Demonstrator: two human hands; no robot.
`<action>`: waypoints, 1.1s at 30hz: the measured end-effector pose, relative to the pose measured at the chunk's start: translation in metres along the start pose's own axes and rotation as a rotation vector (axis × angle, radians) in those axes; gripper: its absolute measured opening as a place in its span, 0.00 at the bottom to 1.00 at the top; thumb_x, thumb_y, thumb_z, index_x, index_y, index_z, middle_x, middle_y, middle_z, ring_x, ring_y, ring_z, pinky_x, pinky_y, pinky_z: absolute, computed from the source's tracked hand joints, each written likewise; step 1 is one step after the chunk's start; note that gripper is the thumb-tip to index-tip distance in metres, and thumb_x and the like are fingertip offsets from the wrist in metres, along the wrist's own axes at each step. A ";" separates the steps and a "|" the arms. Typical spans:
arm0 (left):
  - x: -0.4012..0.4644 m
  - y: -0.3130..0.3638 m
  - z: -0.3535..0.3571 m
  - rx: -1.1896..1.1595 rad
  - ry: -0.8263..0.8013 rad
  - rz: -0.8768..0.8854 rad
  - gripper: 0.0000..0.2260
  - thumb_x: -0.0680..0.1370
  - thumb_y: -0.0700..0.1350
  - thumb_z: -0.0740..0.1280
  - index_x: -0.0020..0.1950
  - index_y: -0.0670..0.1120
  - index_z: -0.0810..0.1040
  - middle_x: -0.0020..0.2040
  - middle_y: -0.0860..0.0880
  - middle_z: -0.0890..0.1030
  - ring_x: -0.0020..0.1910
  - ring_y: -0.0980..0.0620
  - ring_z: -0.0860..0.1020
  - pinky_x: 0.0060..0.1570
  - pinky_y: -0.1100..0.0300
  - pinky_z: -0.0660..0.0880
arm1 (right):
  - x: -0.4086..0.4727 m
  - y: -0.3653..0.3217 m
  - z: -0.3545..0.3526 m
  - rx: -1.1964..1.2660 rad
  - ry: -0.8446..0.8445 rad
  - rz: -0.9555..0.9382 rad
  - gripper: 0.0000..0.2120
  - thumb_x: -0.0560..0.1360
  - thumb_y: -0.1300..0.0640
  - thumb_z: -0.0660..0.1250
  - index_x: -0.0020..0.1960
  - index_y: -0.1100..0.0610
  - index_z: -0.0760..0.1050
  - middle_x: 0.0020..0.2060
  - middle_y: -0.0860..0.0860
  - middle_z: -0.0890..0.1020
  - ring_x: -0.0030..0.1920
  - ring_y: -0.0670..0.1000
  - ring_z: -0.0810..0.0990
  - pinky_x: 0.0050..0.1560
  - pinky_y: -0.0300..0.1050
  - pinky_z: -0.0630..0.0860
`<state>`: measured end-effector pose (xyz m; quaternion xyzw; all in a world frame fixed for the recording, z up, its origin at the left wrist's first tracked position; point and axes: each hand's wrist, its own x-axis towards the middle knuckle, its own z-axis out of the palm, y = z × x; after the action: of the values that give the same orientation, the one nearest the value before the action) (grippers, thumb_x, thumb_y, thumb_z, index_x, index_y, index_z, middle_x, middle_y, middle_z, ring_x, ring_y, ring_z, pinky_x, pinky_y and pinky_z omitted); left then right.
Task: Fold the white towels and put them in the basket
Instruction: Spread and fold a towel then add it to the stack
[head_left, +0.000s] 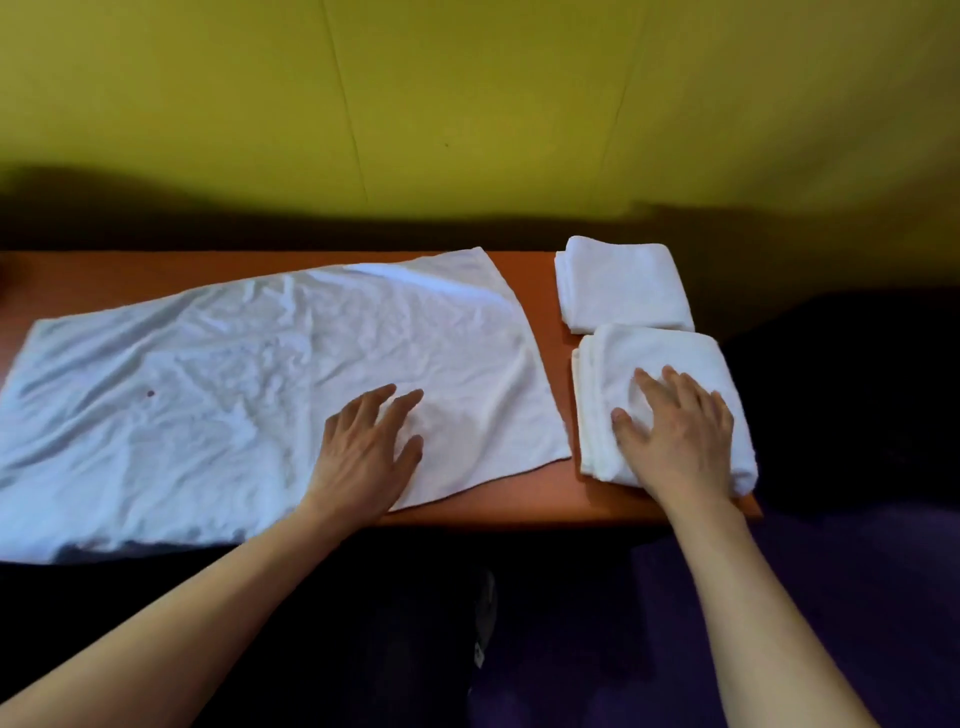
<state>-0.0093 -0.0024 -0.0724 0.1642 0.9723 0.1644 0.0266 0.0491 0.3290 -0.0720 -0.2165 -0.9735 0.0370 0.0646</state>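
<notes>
White cloth is lying under both sets of fingers: the left hand is resting flat on the near right part of the spread towel, its fingers straight and a little apart, gripping nothing, while the right hand is pressing palm-down on the near folded towel, its fingers likewise stretched out and slightly splayed, the thumb pointing left across the cloth. Neither hand is pinching or curling round anything. The near folded towel is sitting at the right end of the tabletop, its right side reaching the tabletop's edge, and a second folded towel is lying just behind it, the two touching or nearly so; it is hard to tell which. The spread towel is covering most of the tabletop's left and middle, wrinkled, with a small dark spot showing on its left half; its near left portion is hanging over the front edge and its left end is running out of view, so its full length is not showing. A narrow strip of orange-brown surface is separating it from the folded pair. Both bare forearms are coming in from the bottom of the view. Below and to the right of the tabletop everything is sinking into deep shadow with a purplish tint, too dark to make out. A yellow-green wall is standing behind.
</notes>
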 end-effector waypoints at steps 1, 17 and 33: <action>-0.004 -0.012 -0.004 0.018 0.018 -0.042 0.27 0.78 0.57 0.56 0.77 0.54 0.67 0.76 0.46 0.68 0.73 0.43 0.67 0.71 0.47 0.61 | -0.002 -0.009 -0.001 0.040 0.046 -0.021 0.27 0.79 0.40 0.60 0.75 0.48 0.67 0.76 0.54 0.68 0.76 0.57 0.63 0.77 0.59 0.55; -0.054 -0.209 -0.030 0.128 0.062 -0.767 0.30 0.80 0.66 0.50 0.81 0.63 0.46 0.83 0.46 0.47 0.81 0.39 0.45 0.74 0.32 0.43 | -0.009 -0.186 0.060 0.116 -0.218 -0.417 0.36 0.78 0.30 0.50 0.81 0.43 0.50 0.81 0.50 0.55 0.80 0.53 0.51 0.78 0.60 0.48; 0.004 -0.276 -0.058 0.197 0.168 -0.554 0.26 0.78 0.66 0.52 0.73 0.58 0.69 0.73 0.42 0.69 0.71 0.37 0.67 0.70 0.36 0.56 | -0.016 -0.227 0.054 0.118 0.002 -0.207 0.27 0.79 0.38 0.58 0.72 0.53 0.72 0.67 0.56 0.77 0.67 0.59 0.74 0.64 0.59 0.68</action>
<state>-0.1053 -0.2655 -0.1081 -0.1197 0.9901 0.0688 -0.0261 -0.0390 0.1152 -0.1044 -0.1105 -0.9867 0.0874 0.0817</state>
